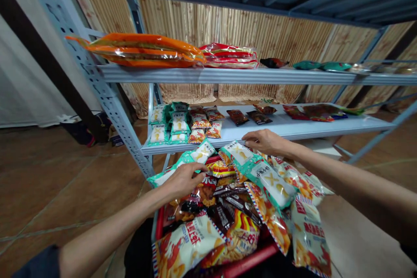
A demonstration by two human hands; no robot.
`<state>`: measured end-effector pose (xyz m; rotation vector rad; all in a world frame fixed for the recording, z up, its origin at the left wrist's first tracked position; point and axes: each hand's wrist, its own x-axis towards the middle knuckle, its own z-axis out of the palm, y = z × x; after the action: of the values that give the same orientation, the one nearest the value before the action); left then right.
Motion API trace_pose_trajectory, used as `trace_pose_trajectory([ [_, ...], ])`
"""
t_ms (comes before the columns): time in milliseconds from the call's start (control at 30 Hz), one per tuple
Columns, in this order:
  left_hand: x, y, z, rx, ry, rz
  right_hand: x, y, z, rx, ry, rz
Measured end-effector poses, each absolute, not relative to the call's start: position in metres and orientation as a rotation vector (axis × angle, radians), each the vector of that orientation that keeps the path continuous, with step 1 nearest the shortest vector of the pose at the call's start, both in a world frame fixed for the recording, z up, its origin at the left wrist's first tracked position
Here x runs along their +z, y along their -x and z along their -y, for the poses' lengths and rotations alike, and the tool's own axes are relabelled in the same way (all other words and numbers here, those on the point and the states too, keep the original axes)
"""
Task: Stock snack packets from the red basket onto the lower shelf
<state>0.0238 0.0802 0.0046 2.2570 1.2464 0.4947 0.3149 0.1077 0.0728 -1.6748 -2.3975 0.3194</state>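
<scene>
My left hand (184, 180) curls over the end of a white-and-green snack bag (195, 155). My right hand (265, 142) grips the top corner of another white-and-green snack bag (270, 182). Both hands are above a heap of mixed snack bags (208, 221) in a red cart (247, 258). The heap includes white, orange-striped and dark packets. It hides most of the cart. The lower shelf (358, 124) lies just beyond my hands, holding rows of similar bags.
A grey perforated metal rack (107, 95) stands ahead, with orange packages (140, 51) and red packets (230, 56) on its upper shelf (228, 74). Wood-patterned panels (244, 30) back it. A brown tiled floor (65, 191) surrounds the rack and cart.
</scene>
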Motion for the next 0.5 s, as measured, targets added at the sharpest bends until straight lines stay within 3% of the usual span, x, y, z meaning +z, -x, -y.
trace_pose_trajectory([
  [500, -0.011, -0.092, -0.069, 0.437, -1.304, -0.963, 0.015, -0.343, -0.103, 0.240, 2.163, 2.349],
])
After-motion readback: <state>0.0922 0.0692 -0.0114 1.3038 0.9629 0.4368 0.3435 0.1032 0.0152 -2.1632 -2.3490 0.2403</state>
